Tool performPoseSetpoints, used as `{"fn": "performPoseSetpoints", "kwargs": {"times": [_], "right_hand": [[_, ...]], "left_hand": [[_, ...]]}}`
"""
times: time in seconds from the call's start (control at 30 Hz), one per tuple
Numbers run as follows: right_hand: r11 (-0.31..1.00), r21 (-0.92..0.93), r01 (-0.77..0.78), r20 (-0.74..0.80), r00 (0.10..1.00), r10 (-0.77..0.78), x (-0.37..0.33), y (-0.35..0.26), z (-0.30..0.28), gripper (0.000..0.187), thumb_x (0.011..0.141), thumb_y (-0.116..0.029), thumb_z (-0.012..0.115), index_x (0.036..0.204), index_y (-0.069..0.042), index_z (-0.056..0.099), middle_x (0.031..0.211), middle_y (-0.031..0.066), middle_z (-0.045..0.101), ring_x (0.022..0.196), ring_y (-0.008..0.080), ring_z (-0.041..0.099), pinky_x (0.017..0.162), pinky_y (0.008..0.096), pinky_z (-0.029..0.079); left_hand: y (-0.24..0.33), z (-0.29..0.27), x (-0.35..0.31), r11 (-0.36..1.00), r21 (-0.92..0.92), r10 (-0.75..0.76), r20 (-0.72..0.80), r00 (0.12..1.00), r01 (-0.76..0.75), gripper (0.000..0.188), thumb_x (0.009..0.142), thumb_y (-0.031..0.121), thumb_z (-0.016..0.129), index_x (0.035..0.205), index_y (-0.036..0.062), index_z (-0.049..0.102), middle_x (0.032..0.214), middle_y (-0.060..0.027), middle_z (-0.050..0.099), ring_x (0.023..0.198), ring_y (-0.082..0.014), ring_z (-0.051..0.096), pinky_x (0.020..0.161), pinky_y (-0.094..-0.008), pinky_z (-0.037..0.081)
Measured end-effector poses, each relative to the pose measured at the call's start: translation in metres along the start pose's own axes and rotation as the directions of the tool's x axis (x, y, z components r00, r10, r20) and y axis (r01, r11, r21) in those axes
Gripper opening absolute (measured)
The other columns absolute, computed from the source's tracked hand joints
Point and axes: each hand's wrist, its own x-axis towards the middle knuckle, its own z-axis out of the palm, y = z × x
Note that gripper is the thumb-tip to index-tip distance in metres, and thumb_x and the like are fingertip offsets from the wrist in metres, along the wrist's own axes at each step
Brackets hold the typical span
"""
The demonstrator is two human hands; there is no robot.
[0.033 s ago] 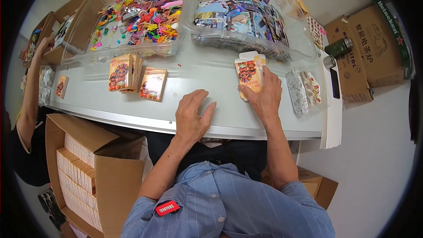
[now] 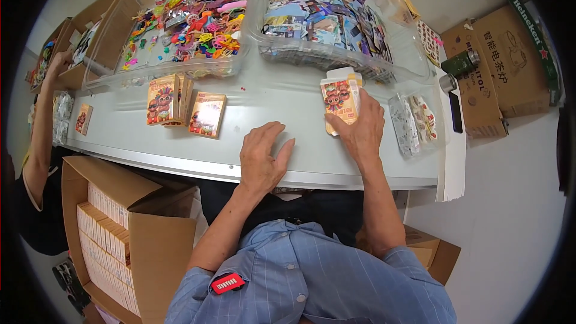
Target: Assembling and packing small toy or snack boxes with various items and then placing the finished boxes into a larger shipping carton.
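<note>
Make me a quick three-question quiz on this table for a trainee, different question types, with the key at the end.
1. Which hand holds the open carton?
2. True or false: the left hand is empty.
3. Fill in the blank: the right-hand clear tub holds a heap of ____.

Key: 1. The right hand. 2. True. 3. Cards.

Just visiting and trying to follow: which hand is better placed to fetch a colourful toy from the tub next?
Probably the left hand: it is open, looks empty, and is nearer the colourful toys, while the right hand is holding the card box.
</note>
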Motion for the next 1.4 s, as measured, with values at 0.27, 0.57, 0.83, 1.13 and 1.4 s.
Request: {"fn": "performPoseSetpoints", "kwargs": {"times": [0.27,0.57,0.83,1.13,1.4], "right_hand": [[0.982,0.189,-0.016,-0.163,0.985,0.048,0.0,0.007,0.008,0.062,0.083,-0.026,0.082,0.13,0.004,0.056,0.121,0.0175,0.063,0.111,0.0283,0.059,0.099,0.0409,0.046],[0.092,0.957,-0.277,0.25,0.941,0.227,-0.037,-0.035,0.0,0.028,0.099,-0.005,0.062,0.126,0.003,0.057,0.114,0.0097,0.068,0.101,0.0137,0.066,0.091,0.0302,0.056],[0.272,0.886,-0.375,0.396,0.918,-0.024,-0.087,-0.064,0.005,0.027,0.101,-0.013,0.062,0.121,0.006,0.065,0.107,0.0059,0.068,0.092,0.0129,0.065,0.085,0.026,0.051],[0.464,0.845,-0.266,0.316,0.948,-0.032,-0.081,-0.064,0.023,0.019,0.102,-0.014,0.063,0.106,0.003,0.07,0.085,0.0005,0.067,0.081,0.0056,0.056,0.072,0.0229,0.047],[0.314,0.934,-0.171,0.166,0.985,0.043,-0.073,-0.051,0.038,0.04,0.099,-0.005,0.064,0.137,0.004,0.056,0.123,0.0128,0.066,0.108,0.0164,0.064,0.093,0.0293,0.052]], "left_hand": [[-0.005,0.005,-0.002,0.999,-0.021,0.037,0.023,0.999,-0.036,0.029,0.085,0.011,0.077,0.111,0.0012,0.069,0.116,-0.0149,0.07,0.106,-0.0303,0.065,0.094,-0.0386,0.049],[0.014,-0.01,0.007,0.425,-0.833,-0.26,0.264,0.929,0.356,0.084,0.08,0.009,0.083,0.15,0.0008,0.037,0.136,-0.0175,0.06,0.128,-0.023,0.056,0.109,-0.0372,0.044],[0.004,-0.033,0.017,0.104,-0.778,-0.095,0.612,0.785,0.619,0.096,0.06,0.003,0.087,0.145,-0.0049,0.043,0.12,-0.0159,0.067,0.109,-0.024,0.067,0.096,-0.0361,0.056],[0.003,0.0,0.0,0.708,-0.672,-0.318,-0.03,0.947,0.216,0.08,0.073,0.01,0.091,0.139,-0.0011,0.048,0.109,-0.0107,0.069,0.089,-0.0124,0.066,0.076,-0.0254,0.053],[-0.017,-0.003,-0.008,0.746,-0.623,-0.235,0.085,0.968,0.236,0.046,0.085,-0.001,0.079,0.128,0.0017,0.063,0.11,-0.0064,0.069,0.091,-0.0123,0.066,0.082,-0.0255,0.054]]}}
